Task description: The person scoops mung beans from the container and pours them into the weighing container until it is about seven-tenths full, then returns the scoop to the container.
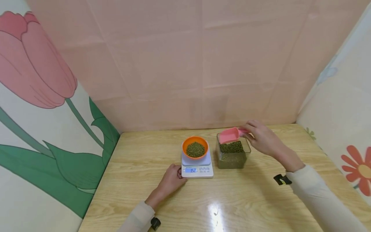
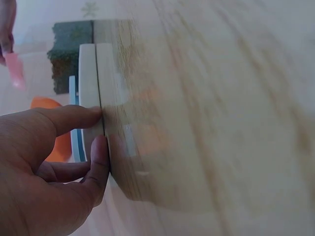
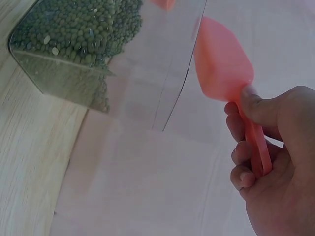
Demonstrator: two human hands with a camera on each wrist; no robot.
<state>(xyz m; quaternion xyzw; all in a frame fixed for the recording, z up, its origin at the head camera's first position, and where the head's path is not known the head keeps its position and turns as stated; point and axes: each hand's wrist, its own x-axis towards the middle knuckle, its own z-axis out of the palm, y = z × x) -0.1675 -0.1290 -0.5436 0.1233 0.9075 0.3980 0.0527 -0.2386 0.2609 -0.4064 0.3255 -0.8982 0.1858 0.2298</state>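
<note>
My right hand [image 1: 262, 137] grips the handle of a pink scoop [image 1: 229, 135], its fingers curled round it. The scoop is tilted above a clear square container [image 1: 232, 162] of green mung beans [image 3: 78, 29], and no beans show in its bowl. Left of the container stands a white kitchen scale [image 1: 197, 175], its display reading about 352. On the scale sits an orange bowl [image 1: 192, 139] with mung beans [image 1: 195, 149] inside. With curled fingers and thumb, my left hand [image 1: 171, 180] holds the scale's front left corner.
Everything stands on a wood-patterned table [image 1: 139, 154]. A pink backdrop [image 1: 162, 64] rises behind its back edge. Side panels carry a painted tulip [image 1: 37, 64] on the left and a red flower [image 1: 362, 169] on the right.
</note>
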